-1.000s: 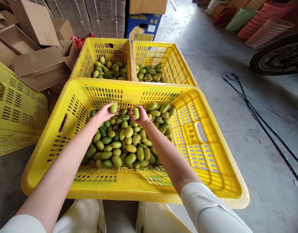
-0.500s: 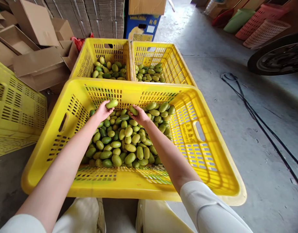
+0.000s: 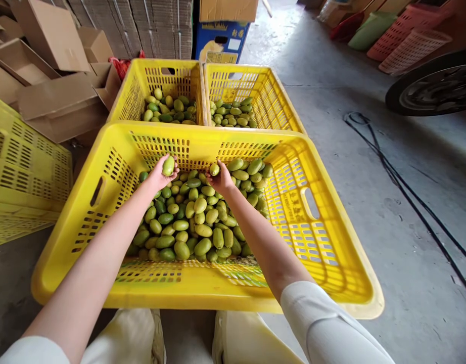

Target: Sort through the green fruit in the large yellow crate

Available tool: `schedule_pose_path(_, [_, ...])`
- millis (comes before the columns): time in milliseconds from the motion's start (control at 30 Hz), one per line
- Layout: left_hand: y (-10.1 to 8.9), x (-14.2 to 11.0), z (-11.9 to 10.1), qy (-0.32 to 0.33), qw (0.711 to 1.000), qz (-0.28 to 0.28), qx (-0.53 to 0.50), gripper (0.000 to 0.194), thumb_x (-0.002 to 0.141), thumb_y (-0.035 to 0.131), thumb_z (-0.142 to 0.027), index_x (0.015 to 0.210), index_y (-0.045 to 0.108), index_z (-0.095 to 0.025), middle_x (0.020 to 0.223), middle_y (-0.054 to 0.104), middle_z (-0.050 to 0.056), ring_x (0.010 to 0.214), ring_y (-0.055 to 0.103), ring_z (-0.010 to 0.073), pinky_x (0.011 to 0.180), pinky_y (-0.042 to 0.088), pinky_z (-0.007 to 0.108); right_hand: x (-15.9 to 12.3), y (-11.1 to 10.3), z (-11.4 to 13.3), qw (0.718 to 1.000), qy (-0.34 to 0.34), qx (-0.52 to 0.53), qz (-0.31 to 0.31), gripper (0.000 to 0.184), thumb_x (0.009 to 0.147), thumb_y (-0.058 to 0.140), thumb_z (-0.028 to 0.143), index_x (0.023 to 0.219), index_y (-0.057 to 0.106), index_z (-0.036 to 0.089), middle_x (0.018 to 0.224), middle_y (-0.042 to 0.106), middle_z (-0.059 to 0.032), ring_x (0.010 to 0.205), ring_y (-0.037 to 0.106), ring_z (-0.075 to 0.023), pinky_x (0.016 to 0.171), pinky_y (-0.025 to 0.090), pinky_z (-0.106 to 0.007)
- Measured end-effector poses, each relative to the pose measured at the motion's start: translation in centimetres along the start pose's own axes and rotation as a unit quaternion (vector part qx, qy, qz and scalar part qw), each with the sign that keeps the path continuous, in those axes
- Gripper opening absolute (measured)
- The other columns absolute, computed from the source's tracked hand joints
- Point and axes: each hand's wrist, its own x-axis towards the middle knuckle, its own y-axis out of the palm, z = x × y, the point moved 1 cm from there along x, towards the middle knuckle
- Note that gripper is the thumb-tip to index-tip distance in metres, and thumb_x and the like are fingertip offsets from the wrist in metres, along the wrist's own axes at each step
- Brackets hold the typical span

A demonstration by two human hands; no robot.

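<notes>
Grey concrete floor point(image 3: 331, 151), bright with daylight.

A grey floor point(image 3: 354, 192) carries yellow crates point(image 3: 202, 297), a looped black cable point(image 3: 377, 150) and pink baskets point(image 3: 402, 31).

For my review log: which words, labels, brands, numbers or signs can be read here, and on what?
None can be quoted with certainty.
Blue box: Chinese characters and pale lettering, too blurred; its white label and yellow panel, too small.
Front crate, right wall: dark characters with a smaller line beside them, too blurred.
Rear right crate, far wall: faint marking, unreadable.
</notes>
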Motion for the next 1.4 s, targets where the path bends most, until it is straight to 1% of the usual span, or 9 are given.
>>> schedule_pose_path(133, [0.0, -0.1, -0.1, 0.007, 0.999, 0.031, -0.006, 0.027, 0.101, 0.052, -0.033, 0.085, 0.065, -0.017, 0.070, 0.062, 0.003, 0.050, 0.052, 0.0101, 0.041, 0.030, 0.018, -0.1, 0.2, -0.1, 1.000, 0.007, 0.002, 0.012, 0.020, 0.101, 0.058, 0.032, 0.086, 0.046, 0.025, 0.072, 0.054, 0.0000, 0.062, 0.052, -0.0148, 0.045, 0.039, -0.021])
schedule_pose_path(333, [0.2, -0.2, 0.1, 0.030, 0.999, 0.031, 0.011, 0.017, 0.100, 0.058, -0.022, 0.094, 0.072, -0.015, 0.090, 0.077, 0.011, 0.068, 0.066, 0.0147, 0.052, 0.046, 0.021, -0.6, 0.3, -0.2, 0.997, -0.030, -0.026, 0.061, 0.031, 0.086, 0.079, 0.024, 0.086, 0.048, 0.025, 0.071, 0.047, 0.0059, 0.057, 0.043, -0.0092, 0.043, 0.030, -0.017])
schedule_pose_path(467, [0.3, -0.2, 0.3, 0.043, 0.998, 0.035, 0.040, 0.007, 0.099, 0.068, -0.014, 0.100, 0.075, -0.013, 0.097, 0.080, 0.012, 0.073, 0.068, 0.0125, 0.054, 0.046, 0.017, -0.5, 0.2, -0.1, 0.998, -0.014, -0.009, 0.056, 0.018, 0.086, 0.068, 0.020, 0.099, 0.056, 0.025, 0.080, 0.057, 0.0034, 0.061, 0.052, -0.0101, 0.048, 0.039, -0.017])
schedule_pose_path(600, [0.2, -0.1, 0.4, 0.056, 0.998, 0.013, 0.037, 0.007, 0.095, 0.076, -0.010, 0.090, 0.072, -0.013, 0.089, 0.076, 0.008, 0.067, 0.063, 0.0104, 0.055, 0.046, 0.018, -0.4, 0.1, -0.1, 0.998, -0.008, 0.007, 0.060, 0.024, 0.084, 0.069, 0.014, 0.101, 0.056, 0.024, 0.081, 0.058, 0.0026, 0.062, 0.052, -0.0110, 0.049, 0.041, -0.018])
schedule_pose_path(767, [0.0, 0.4, 0.6, 0.064, 0.998, -0.012, 0.018, 0.021, 0.095, 0.074, -0.005, 0.079, 0.066, -0.015, 0.079, 0.066, 0.002, 0.063, 0.056, 0.0071, 0.051, 0.038, 0.016, -0.3, 0.3, -0.2, 0.998, -0.037, -0.015, 0.046, 0.035, 0.088, 0.086, 0.036, 0.092, 0.053, 0.025, 0.071, 0.057, 0.0041, 0.051, 0.035, -0.0077, 0.037, 0.030, -0.018])
schedule_pose_path(900, [0.1, 0.8, 0.5, 0.058, 0.998, -0.032, -0.005, 0.015, 0.104, 0.070, -0.023, 0.090, 0.069, -0.017, 0.081, 0.066, 0.003, 0.067, 0.060, 0.0098, 0.053, 0.041, 0.018, -0.3, 1.4, -0.2, 0.999, -0.033, 0.004, 0.022, 0.043, 0.094, 0.074, 0.059, 0.082, 0.049, 0.026, 0.060, 0.050, 0.0047, 0.046, 0.022, -0.0081, 0.032, 0.023, -0.020])
schedule_pose_path(1000, [0.4, 0.6, 0.3, 0.033, 0.998, -0.044, -0.035, 0.030, 0.110, 0.055, -0.038, 0.095, 0.069, -0.017, 0.074, 0.062, 0.002, 0.059, 0.057, 0.0109, 0.056, 0.047, 0.020, -0.3, 2.4, -0.3, 0.998, -0.013, 0.061, -0.006, 0.034, 0.102, 0.059, 0.051, 0.081, 0.050, 0.026, 0.057, 0.047, 0.0035, 0.047, 0.029, -0.0107, 0.033, 0.028, -0.019])
schedule_pose_path(1167, [0.5, -0.2, -0.1, 0.016, 0.998, -0.032, -0.053, 0.032, 0.108, 0.046, -0.033, 0.091, 0.066, -0.016, 0.069, 0.065, 0.005, 0.056, 0.060, 0.0116, 0.048, 0.045, 0.017, 0.2, 3.1, -0.7, 0.995, 0.009, 0.101, -0.021, 0.024, 0.104, 0.047, 0.036, 0.087, 0.055, 0.022, 0.068, 0.060, -0.0023, 0.056, 0.051, -0.0136, 0.040, 0.040, -0.020])
schedule_pose_path(1400, [-0.1, 0.1, -0.1, 0.043, 0.999, 0.004, 0.002, 0.008, 0.094, 0.063, -0.020, 0.086, 0.062, -0.017, 0.085, 0.076, 0.007, 0.056, 0.059, 0.0091, 0.045, 0.039, 0.016, 0.4, 2.1, -0.6, 0.998, -0.012, 0.042, -0.040, 0.023, 0.096, 0.064, 0.029, 0.083, 0.045, 0.025, 0.068, 0.052, 0.0043, 0.051, 0.039, -0.0098, 0.043, 0.037, -0.020])
